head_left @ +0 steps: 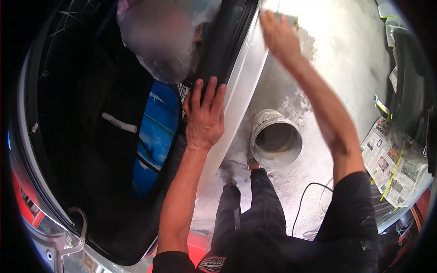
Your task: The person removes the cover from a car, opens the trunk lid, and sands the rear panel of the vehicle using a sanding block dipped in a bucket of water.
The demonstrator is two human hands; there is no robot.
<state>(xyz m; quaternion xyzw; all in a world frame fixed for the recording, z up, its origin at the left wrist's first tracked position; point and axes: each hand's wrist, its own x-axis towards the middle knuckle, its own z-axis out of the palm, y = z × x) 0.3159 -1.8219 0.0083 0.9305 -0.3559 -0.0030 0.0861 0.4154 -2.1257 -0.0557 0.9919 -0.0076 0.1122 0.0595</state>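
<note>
Grey-green block [292, 19] at top centre of the frame, at the upper end of the pale panel [243, 77]; exact contact not confirmed. Held beneath the fingers of the right hand [279, 38], arm reaching up from lower right. Left hand [205, 118] released, laid palm down near centre over the inner edge of the panel, fingers slightly spread; nothing grasped.

By judgement, light enough for one hand; fairly stiff, perhaps with slight give; liable to slip if wet, unlikely to break. Best taken by the two long edges, fingers flat along the back for even pressure. Panel rigid and smooth by appearance, open to scratching.

On the floor [350, 68], right of centre: bucket [263, 119], mouth in view, near the feet [253, 164]. In the boot [86, 182], at left: blue board [157, 123], with white tube [119, 123] beside it. Clear plastic [164, 70] bunched at top, next to black trim [223, 41]. Newspaper [380, 148] with yellow tape [395, 169] at the right; dark cable [302, 200] at lower right.

Not verifiable: underside and full outline of the block, partly behind fingers and close to glare; right thumb; whatever lies behind the blur at top; bucket contents; depth of the boot, lost in shadow.
</note>
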